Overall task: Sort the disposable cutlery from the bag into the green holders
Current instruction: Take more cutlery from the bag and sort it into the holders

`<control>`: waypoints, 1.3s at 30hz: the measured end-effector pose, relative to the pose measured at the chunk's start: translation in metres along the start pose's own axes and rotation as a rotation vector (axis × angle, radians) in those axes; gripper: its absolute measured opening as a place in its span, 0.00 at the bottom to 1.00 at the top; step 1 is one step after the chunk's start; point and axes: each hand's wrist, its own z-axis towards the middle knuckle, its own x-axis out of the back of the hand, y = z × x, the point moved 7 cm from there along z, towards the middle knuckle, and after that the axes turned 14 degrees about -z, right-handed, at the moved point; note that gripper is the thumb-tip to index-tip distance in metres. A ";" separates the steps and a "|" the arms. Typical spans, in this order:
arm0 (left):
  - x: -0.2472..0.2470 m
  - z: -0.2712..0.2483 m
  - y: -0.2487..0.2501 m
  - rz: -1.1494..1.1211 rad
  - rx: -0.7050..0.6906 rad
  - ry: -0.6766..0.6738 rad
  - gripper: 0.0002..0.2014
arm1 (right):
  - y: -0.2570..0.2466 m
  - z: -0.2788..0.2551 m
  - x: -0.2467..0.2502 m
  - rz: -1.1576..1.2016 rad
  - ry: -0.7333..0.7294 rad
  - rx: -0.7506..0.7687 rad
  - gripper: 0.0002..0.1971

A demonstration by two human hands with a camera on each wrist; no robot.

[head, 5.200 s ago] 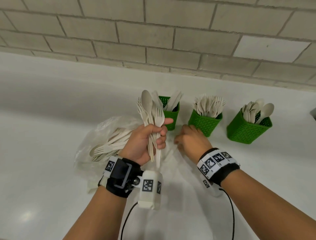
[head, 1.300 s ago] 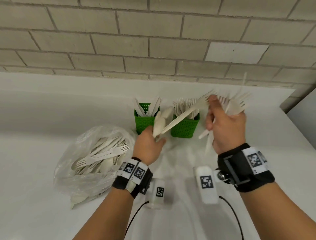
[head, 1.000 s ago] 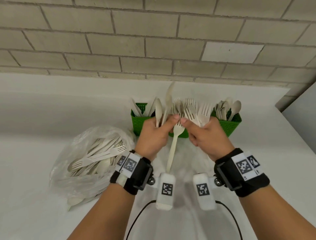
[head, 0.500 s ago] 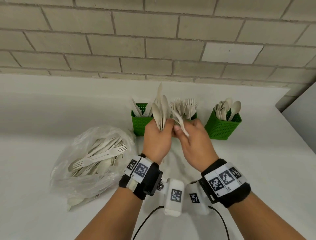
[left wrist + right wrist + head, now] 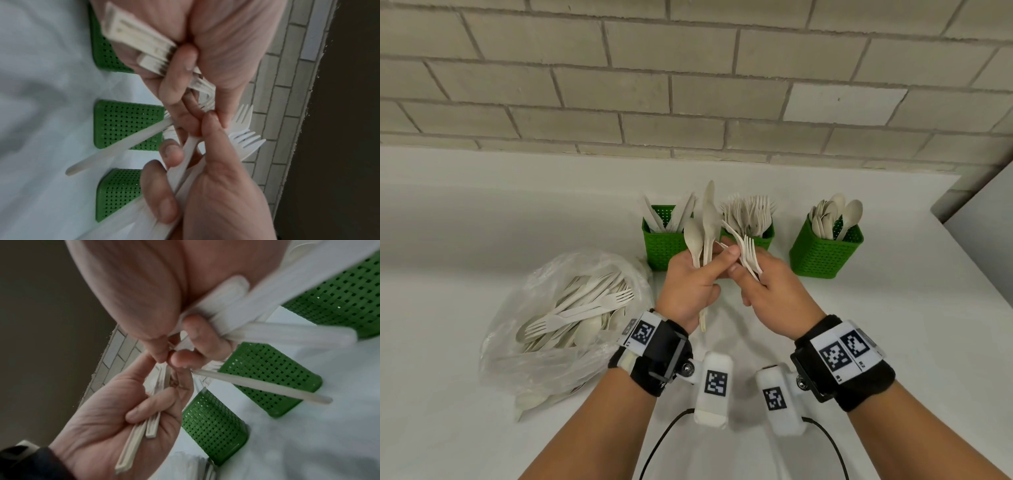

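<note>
A: What does the left hand have?

B: Its fingers are curled round a small bunch of spoons, bowls pointing up toward the middle of the frame and handle ends sticking out below the palm. In the right wrist view you can see the handles crossing that palm under the curled fingers.

A: And the right hand?

B: It is wrapped round several forks, tines angled up and to the left. The two hands meet at their fingertips at the centre of the head view. The left wrist view shows the fork tines fanned out past the right thumb, with one handle jutting toward the lower left. So each grip is closed on cutlery, none of it loose.

A: Where are the green holders?

B: Three stand in a row on the white table, just behind the hands. The left holder holds what look like knives, the middle holder is packed with forks and partly hidden by the hands, and the right holder holds spoons and stands a little apart.

A: And the bag?

B: The clear plastic bag lies at the left of the frame, beside the left wrist, with a pile of forks and spoons inside. A brick wall fills the top of the frame.
</note>
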 end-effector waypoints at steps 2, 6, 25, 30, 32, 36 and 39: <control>0.000 0.001 0.000 0.010 0.004 0.014 0.08 | -0.001 0.000 -0.001 0.014 0.023 0.006 0.12; 0.002 0.005 0.001 0.056 0.021 0.008 0.06 | -0.008 -0.005 -0.001 0.099 0.032 0.033 0.13; 0.000 0.006 0.013 0.096 -0.041 -0.075 0.15 | 0.004 -0.008 -0.014 -0.142 -0.159 0.026 0.34; 0.004 0.005 0.021 0.152 -0.064 -0.122 0.10 | 0.021 -0.003 0.005 -0.104 -0.053 -0.078 0.38; 0.006 0.006 0.022 0.164 -0.052 -0.154 0.09 | 0.013 -0.004 0.022 -0.095 -0.032 -0.065 0.36; -0.006 0.000 0.021 0.177 -0.020 -0.258 0.12 | -0.011 -0.006 0.024 0.044 -0.085 0.085 0.30; -0.018 -0.003 0.012 0.157 0.014 -0.334 0.11 | -0.005 0.000 0.006 0.071 -0.149 0.091 0.20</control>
